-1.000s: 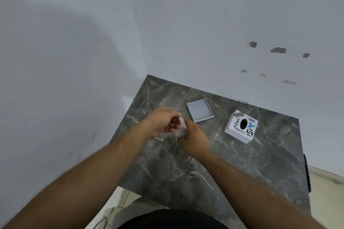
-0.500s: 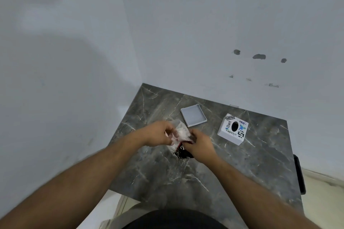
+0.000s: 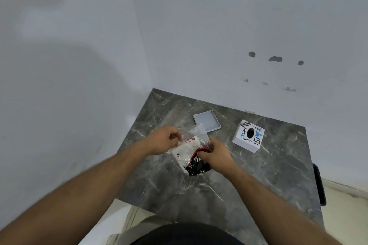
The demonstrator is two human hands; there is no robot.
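A clear plastic bag (image 3: 196, 133) with white, black and red printed items (image 3: 189, 157) inside hangs just above the dark marble table (image 3: 258, 175). My left hand (image 3: 164, 142) pinches the bag's upper left edge. My right hand (image 3: 215, 154) has its fingers curled at the bag's opening, gripping the printed contents on the right. What lies deeper in the bag is hidden by my right hand.
A shallow grey square lid (image 3: 207, 121) lies just behind the bag. A white cube box (image 3: 249, 138) with stickers and a dark oval hole stands to the right. White walls close off the table's left and back. A dark object (image 3: 319, 185) sits at the right edge.
My hands have moved apart and the bag has unfolded from a small bundle. Its printed black and white contents now show and hang lower. The view has tilted down slightly.
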